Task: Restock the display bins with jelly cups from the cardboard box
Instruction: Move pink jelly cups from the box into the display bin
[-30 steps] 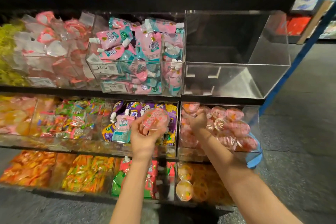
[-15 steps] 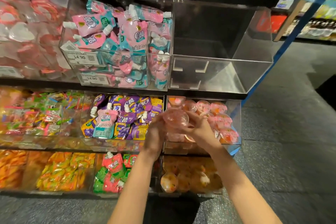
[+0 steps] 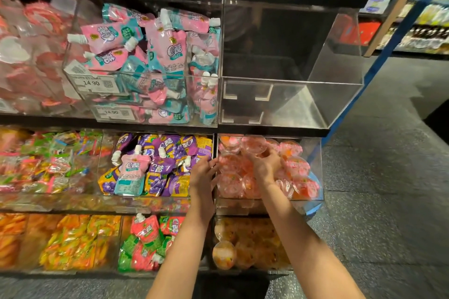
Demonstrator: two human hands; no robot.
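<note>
The clear bin [image 3: 315,153] on the middle shelf, far right, is heaped with pink jelly cups [image 3: 301,184]. My right hand [image 3: 266,164] reaches into it and its fingers curl round one pink jelly cup [image 3: 252,145] on top of the pile near the back. My left hand [image 3: 204,172] hovers at the bin's left wall with straight fingers and holds nothing. The cardboard box is out of view.
Directly above stands an empty clear bin [image 3: 291,102]. Pouch drinks fill the bins to the left [image 3: 158,167] and upper left [image 3: 155,60]. Orange jelly cups [image 3: 224,253] fill the bin below. A blue shelf post [image 3: 379,60] and grey floor lie to the right.
The cup held between both hands in front of the bin has gone into the bin with my right hand. My left hand has let go and stays at the bin's left edge.
</note>
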